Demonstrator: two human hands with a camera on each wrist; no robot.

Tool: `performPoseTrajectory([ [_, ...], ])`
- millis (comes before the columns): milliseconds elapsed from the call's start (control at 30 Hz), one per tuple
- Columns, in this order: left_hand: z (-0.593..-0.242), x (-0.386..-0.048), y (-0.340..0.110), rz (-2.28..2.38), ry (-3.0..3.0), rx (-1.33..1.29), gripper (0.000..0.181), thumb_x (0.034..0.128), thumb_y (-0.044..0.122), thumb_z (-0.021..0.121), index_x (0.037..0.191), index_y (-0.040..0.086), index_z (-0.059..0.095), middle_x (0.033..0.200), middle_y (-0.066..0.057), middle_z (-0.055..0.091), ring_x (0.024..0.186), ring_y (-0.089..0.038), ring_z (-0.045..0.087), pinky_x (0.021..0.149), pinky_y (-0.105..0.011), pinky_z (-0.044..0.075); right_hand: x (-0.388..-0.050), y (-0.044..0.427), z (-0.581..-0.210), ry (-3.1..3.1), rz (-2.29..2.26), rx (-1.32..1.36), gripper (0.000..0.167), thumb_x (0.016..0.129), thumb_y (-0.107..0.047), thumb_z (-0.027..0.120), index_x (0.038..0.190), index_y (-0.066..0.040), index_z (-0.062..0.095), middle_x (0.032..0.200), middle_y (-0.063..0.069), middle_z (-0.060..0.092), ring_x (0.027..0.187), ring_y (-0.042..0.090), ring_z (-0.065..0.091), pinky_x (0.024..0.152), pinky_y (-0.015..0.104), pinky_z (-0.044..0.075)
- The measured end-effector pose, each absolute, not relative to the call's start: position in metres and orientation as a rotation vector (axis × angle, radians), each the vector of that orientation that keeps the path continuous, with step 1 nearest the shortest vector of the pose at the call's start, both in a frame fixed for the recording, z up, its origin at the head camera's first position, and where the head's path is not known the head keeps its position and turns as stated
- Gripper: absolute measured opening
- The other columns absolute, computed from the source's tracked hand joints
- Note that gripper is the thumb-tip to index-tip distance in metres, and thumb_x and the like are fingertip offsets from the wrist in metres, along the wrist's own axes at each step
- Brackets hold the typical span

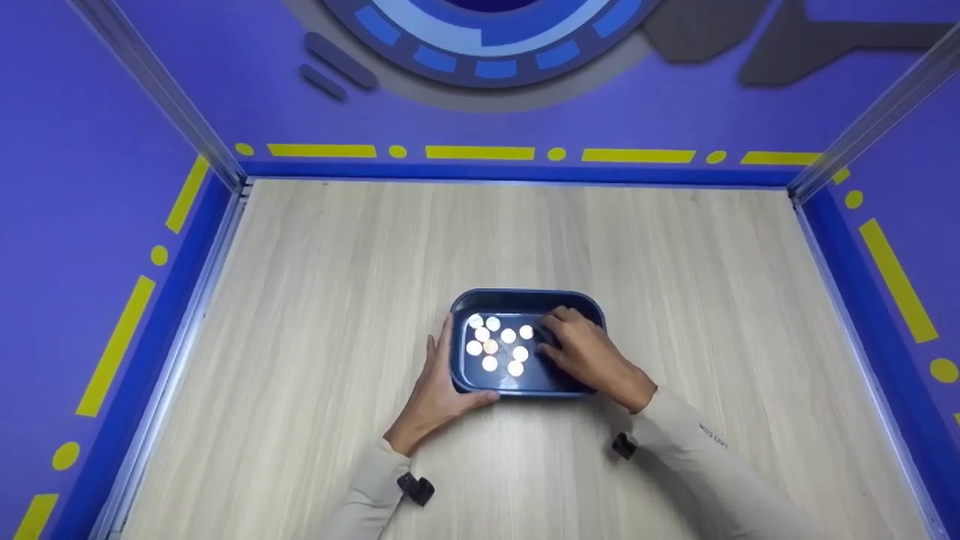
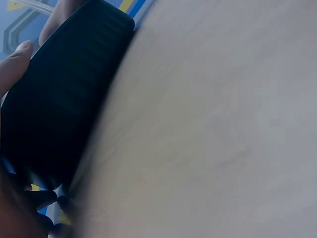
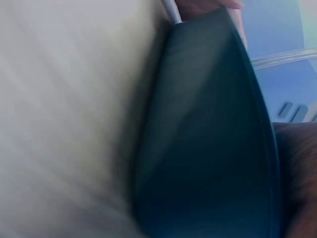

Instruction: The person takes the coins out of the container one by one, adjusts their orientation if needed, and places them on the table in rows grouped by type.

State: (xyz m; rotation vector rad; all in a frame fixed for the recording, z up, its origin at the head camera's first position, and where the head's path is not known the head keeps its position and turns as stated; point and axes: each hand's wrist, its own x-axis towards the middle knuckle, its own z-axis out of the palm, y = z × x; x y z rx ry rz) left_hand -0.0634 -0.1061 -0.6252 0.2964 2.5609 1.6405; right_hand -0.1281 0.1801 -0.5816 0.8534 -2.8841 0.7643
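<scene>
A dark blue tray (image 1: 525,392) with rounded corners stands on the table, several round, pale, shiny discs (image 1: 508,336) lying flat in its left half. Its outer wall fills much of both wrist views (image 2: 64,94) (image 3: 208,134). My left hand (image 1: 439,382) grips the tray's left end, thumb along the near rim and fingers along the left side. Over the tray's right half, my right hand (image 1: 589,352) reaches in with bent fingers, the thumb apart from them. No disc shows between them; the tray wall hides this hand's fingertips in the right wrist view.
The tray stands on a light wood-grain table (image 1: 337,300). Blue-purple walls with yellow markings (image 1: 480,153) rise at the back and both sides, with metal strips (image 1: 217,262) along the edges. Each sleeved wrist carries a small black device (image 1: 416,488) (image 1: 624,445).
</scene>
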Motion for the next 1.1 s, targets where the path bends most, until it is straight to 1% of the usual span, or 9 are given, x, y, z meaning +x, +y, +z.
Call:
performPoseTrajectory([
  [133, -0.627, -0.061, -0.105, 1.641, 2.569, 0.281, 0.147, 0.0752, 0.050, 0.101, 0.179, 0.016, 0.003, 0.181, -0.027, 0.012, 0.162, -0.061, 0.003, 0.129, -0.072, 0.015, -0.131, 0.173, -0.585, -2.945, 0.822, 0.805, 0.034, 0.094, -0.008, 0.088, 0.123, 0.003, 0.078, 0.114, 0.017, 0.072, 0.108, 0.037, 0.069, 0.091, 0.056, 0.061],
  [233, -0.630, -0.060, -0.104, 1.655, 2.579, 0.278, 0.145, 0.0757, 0.050, 0.100, 0.179, 0.015, 0.004, 0.181, -0.027, 0.013, 0.162, -0.061, 0.003, 0.128, -0.073, 0.016, -0.133, 0.169, -0.589, -2.956, 0.853, 0.765, 0.031, 0.093, -0.006, 0.088, 0.122, 0.003, 0.079, 0.111, 0.017, 0.071, 0.106, 0.037, 0.068, 0.089, 0.055, 0.061],
  [333, -0.632, -0.061, -0.102, 1.689, 2.589, 0.308, 0.145, 0.0756, 0.051, 0.100, 0.179, 0.013, 0.005, 0.180, -0.027, 0.015, 0.162, -0.061, 0.006, 0.129, -0.073, 0.014, -0.135, 0.167, -0.592, -2.955, 0.872, 0.730, 0.028, 0.092, -0.002, 0.088, 0.118, 0.003, 0.080, 0.109, 0.016, 0.070, 0.104, 0.035, 0.067, 0.088, 0.055, 0.060],
  [500, -0.634, -0.063, -0.100, 1.700, 2.615, 0.347, 0.144, 0.0765, 0.056, 0.098, 0.178, 0.012, 0.006, 0.181, -0.025, 0.017, 0.162, -0.061, 0.008, 0.130, -0.072, 0.013, -0.140, 0.166, -0.595, -2.960, 0.946, 0.686, 0.020, 0.091, 0.003, 0.086, 0.109, 0.000, 0.081, 0.104, 0.012, 0.069, 0.102, 0.032, 0.067, 0.089, 0.051, 0.059],
  [600, -0.634, -0.065, -0.100, 1.691, 2.635, 0.360, 0.143, 0.0773, 0.060, 0.096, 0.178, 0.011, 0.007, 0.181, -0.024, 0.018, 0.163, -0.059, 0.009, 0.131, -0.070, 0.012, -0.142, 0.166, -0.594, -2.959, 0.978, 0.673, 0.019, 0.089, 0.005, 0.086, 0.107, -0.002, 0.082, 0.101, 0.010, 0.069, 0.100, 0.030, 0.068, 0.089, 0.049, 0.060],
  [700, -0.634, -0.067, -0.100, 1.691, 2.647, 0.377, 0.143, 0.0773, 0.060, 0.096, 0.178, 0.010, 0.007, 0.181, -0.024, 0.019, 0.163, -0.057, 0.011, 0.132, -0.068, 0.010, -0.145, 0.165, -0.593, -2.957, 0.970, 0.686, 0.020, 0.089, 0.002, 0.087, 0.108, -0.003, 0.082, 0.100, 0.009, 0.069, 0.099, 0.029, 0.067, 0.087, 0.049, 0.060],
  [833, -0.634, -0.068, -0.101, 1.707, 2.633, 0.374, 0.143, 0.0769, 0.055, 0.097, 0.178, 0.011, 0.007, 0.181, -0.023, 0.019, 0.164, -0.055, 0.012, 0.133, -0.066, 0.008, -0.146, 0.162, -0.593, -2.953, 0.933, 0.706, 0.020, 0.091, -0.007, 0.089, 0.110, -0.006, 0.083, 0.101, 0.008, 0.069, 0.096, 0.028, 0.067, 0.083, 0.049, 0.060],
  [933, -0.633, -0.067, -0.101, 1.713, 2.621, 0.366, 0.142, 0.0769, 0.052, 0.098, 0.178, 0.012, 0.007, 0.181, -0.023, 0.018, 0.164, -0.056, 0.011, 0.132, -0.068, 0.010, -0.146, 0.160, -0.594, -2.958, 0.908, 0.703, 0.018, 0.091, -0.010, 0.090, 0.108, -0.009, 0.083, 0.099, 0.005, 0.069, 0.094, 0.026, 0.067, 0.080, 0.050, 0.060],
  [1100, -0.635, -0.065, -0.103, 1.728, 2.616, 0.371, 0.142, 0.0769, 0.051, 0.098, 0.178, 0.010, 0.007, 0.181, -0.024, 0.018, 0.162, -0.059, 0.011, 0.131, -0.070, 0.012, -0.144, 0.157, -0.594, -2.988, 0.876, 0.686, 0.014, 0.092, -0.011, 0.090, 0.102, -0.010, 0.080, 0.095, 0.003, 0.066, 0.092, 0.027, 0.066, 0.077, 0.053, 0.060],
])
